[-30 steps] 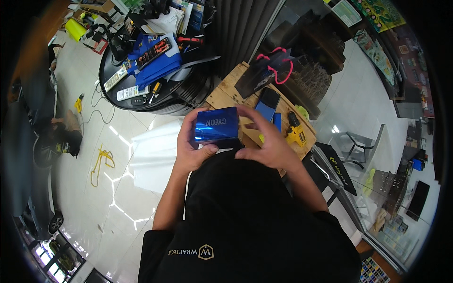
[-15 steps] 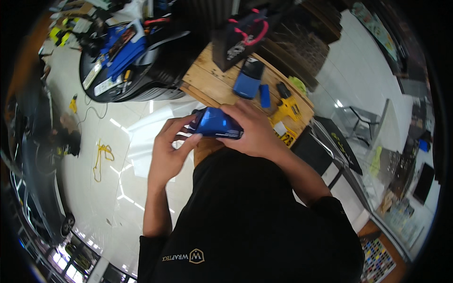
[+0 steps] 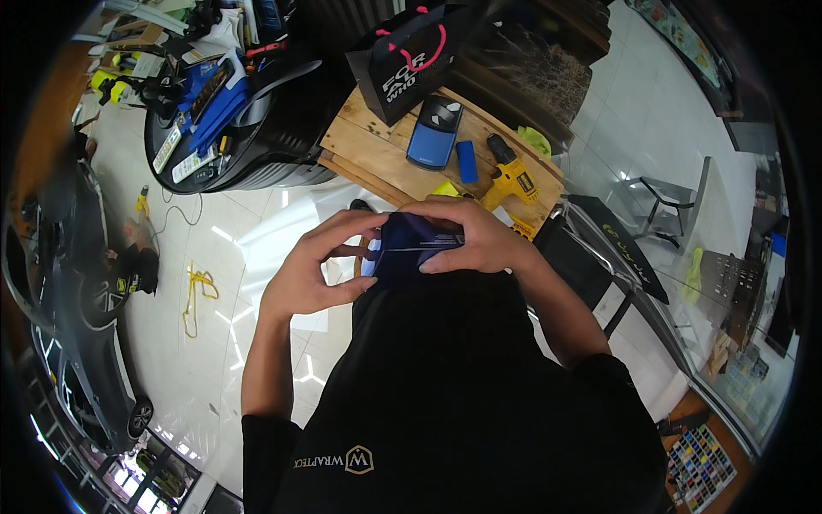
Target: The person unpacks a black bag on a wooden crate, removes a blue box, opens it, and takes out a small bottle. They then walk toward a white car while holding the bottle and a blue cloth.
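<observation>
Pale tiled floor (image 3: pixel 197 368), glossy, under everything; clock positions read from the box at centre. Car (image 3: pixel 86 377), dark grey, 8 o'clock. Round black stand (image 3: pixel 274 141), 10 o'clock, its top apparently a catch-all for papers and remotes. Wooden table (image 3: pixel 361 137), 1 o'clock. Black paper bag (image 3: pixel 377 94), pink-handled, upright at 12 o'clock, seemingly set back to free the near boards. Yellow drill (image 3: pixel 515 182), 2 o'clock, lying down, likely for stability. Left hand (image 3: pixel 308 265), 9 o'clock, thumb and fingertips pinching 1 end; right hand (image 3: pixel 488 244), 3 o'clock, clasping the other, thumb across the face: a 2-sided hold, probably to steady it. Dark blue box (image 3: pixel 411 264), between both hands, before the shirt. Blue-and-black case (image 3: pixel 434 135), 12 o'clock. Blue block (image 3: pixel 467 163), 1 o'clock, just beside it.
</observation>
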The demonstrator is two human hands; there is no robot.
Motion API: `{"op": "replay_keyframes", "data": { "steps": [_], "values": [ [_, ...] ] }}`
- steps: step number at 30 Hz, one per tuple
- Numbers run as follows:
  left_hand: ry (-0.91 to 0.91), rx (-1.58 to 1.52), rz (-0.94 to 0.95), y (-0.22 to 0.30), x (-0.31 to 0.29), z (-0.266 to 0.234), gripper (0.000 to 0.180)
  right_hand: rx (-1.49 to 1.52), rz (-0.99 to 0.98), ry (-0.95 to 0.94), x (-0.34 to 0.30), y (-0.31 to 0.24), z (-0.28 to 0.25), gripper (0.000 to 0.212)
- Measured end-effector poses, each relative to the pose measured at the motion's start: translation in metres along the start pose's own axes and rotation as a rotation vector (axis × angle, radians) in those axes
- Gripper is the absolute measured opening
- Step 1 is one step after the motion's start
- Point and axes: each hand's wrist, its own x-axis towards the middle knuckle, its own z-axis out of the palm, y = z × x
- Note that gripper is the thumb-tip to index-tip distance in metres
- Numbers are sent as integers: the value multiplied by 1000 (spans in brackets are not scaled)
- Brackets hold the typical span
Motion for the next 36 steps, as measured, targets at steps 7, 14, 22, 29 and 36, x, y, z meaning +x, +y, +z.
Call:
{"op": "replay_keyframes", "data": {
  "steps": [7, 14, 22, 29, 36],
  "values": [
    [11, 8, -9, 5, 4, 6, 66, 23, -24, -11, -6, 2, -6, 77],
    [-28, 8, -65, 22, 8, 10, 62, 181, 35, -9, -11, 10, -4, 79],
    [-24, 17, -110, 20, 9, 9, 66, 230, 47, -27, -9, 14, -2, 80],
    [-5, 10, -115, 12, 17, 14, 65, 228, 92, -33, -9, 16, -8, 83],
    [-22, 24, -91, 10, 21, 9, 65, 190, 76, -13, -8, 10, -9, 79]
  ]
}}
